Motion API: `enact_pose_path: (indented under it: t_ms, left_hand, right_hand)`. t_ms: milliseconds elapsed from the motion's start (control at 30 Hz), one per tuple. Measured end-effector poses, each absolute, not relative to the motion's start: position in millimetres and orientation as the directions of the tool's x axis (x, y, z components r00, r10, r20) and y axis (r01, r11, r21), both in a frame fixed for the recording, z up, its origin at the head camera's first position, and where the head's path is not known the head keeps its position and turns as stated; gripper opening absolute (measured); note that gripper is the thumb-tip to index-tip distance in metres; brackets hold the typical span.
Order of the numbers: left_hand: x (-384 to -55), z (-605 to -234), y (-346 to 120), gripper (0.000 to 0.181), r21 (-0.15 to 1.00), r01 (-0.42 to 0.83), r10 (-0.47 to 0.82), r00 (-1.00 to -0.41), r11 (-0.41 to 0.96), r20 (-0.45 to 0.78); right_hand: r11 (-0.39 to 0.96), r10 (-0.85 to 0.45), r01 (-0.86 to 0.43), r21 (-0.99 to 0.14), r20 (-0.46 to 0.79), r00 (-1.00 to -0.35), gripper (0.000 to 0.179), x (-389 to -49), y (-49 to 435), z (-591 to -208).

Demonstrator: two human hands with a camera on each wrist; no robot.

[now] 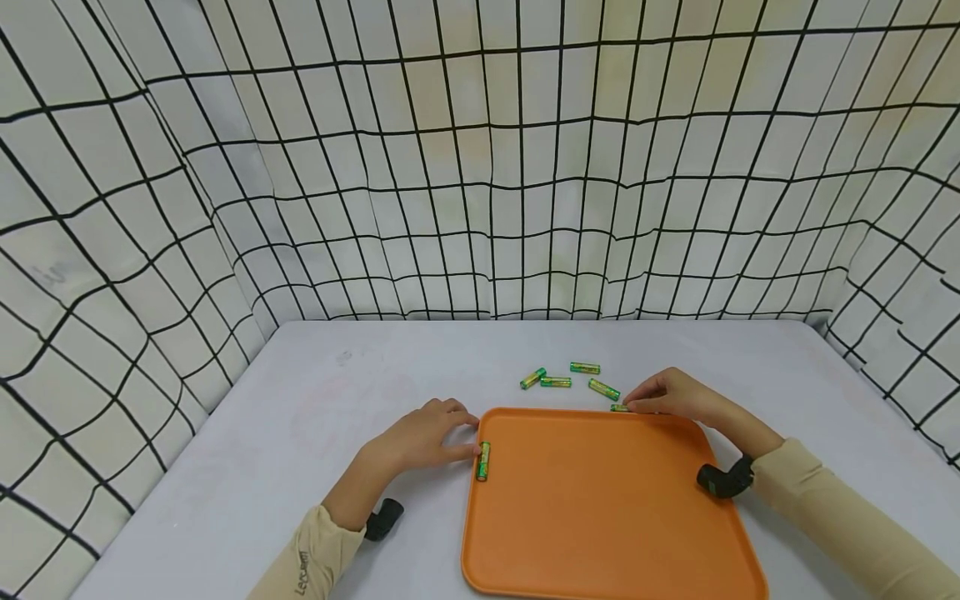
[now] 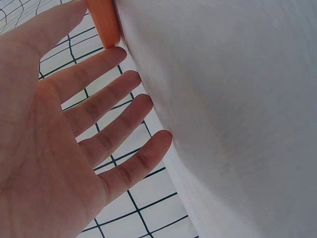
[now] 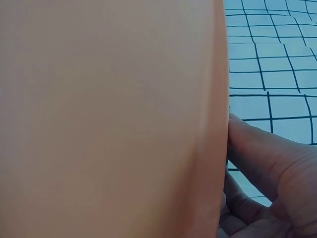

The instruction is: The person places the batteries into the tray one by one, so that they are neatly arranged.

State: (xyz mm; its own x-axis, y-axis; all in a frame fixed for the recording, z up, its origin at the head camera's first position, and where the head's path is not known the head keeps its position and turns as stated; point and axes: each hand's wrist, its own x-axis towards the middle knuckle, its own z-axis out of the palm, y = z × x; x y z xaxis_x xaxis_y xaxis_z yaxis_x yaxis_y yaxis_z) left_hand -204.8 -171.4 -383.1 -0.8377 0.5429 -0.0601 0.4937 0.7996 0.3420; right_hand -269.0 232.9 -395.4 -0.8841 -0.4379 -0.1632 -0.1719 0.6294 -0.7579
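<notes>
An orange tray (image 1: 600,500) lies on the white table. My left hand (image 1: 427,437) is at its left edge, thumb at the rim beside a green battery (image 1: 483,462) lying along the inside of that edge. In the left wrist view, the fingers of the left hand (image 2: 84,114) are spread and fairly straight, with the index fingertip right at the tray's rim (image 2: 105,29). Behind the tray's far edge, my right hand (image 1: 675,396) pinches another green battery (image 1: 619,408), partly hidden by the fingers. In the right wrist view the tray wall (image 3: 213,124) covers most of that grip.
Several more green batteries lie loose on the table beyond the tray, among them one near the right hand (image 1: 603,389) and a tilted battery (image 1: 533,378) further left. White walls with a black grid (image 1: 517,167) enclose the table (image 1: 337,375) at the back and sides.
</notes>
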Motion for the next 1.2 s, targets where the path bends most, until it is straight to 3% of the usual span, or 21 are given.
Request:
enact_pose_path:
  t_ms: [1200]
  left_hand:
    - [-204.7,-384.1,-170.2,0.045,0.339,0.494,0.54,-0.84,0.801,-0.052]
  right_hand:
    - [0.631,-0.392,-0.145,-0.762,-0.151,-0.908,0.027,-268.0,230.8,-396.1]
